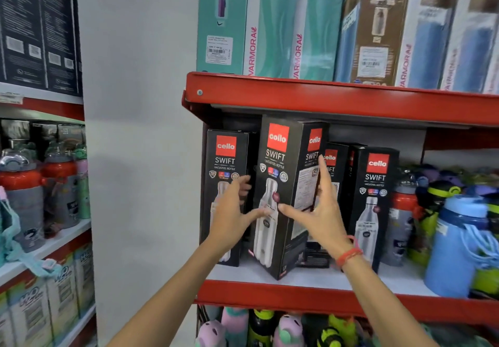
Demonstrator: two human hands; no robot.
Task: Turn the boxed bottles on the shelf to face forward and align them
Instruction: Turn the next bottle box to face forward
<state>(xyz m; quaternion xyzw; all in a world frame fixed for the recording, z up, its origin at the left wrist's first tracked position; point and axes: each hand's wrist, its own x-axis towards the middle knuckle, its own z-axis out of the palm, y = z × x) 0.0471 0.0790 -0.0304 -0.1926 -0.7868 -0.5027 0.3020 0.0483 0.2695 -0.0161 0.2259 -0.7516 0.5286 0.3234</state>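
Several black Cello Swift bottle boxes stand on the white middle shelf [270, 279] with its red front edge. The tall middle box [280, 184] is turned at an angle, one corner toward me, showing front and side. My left hand [232, 211] grips its left edge, thumb across the front. My right hand [321, 211] clasps its right side, fingers up along that face. A forward-facing box [226, 163] stands to the left. Another forward-facing box [375, 198] stands to the right. Boxes [333, 163] behind my right hand are partly hidden.
The red upper shelf [324, 98] hangs just above the angled box and carries tall Varmora boxes [270, 36]. Loose bottles, one large and blue [456, 246], crowd the shelf's right end. A white wall [140, 130] and another rack [40, 184] stand left. Bottles fill the shelf below [270, 327].
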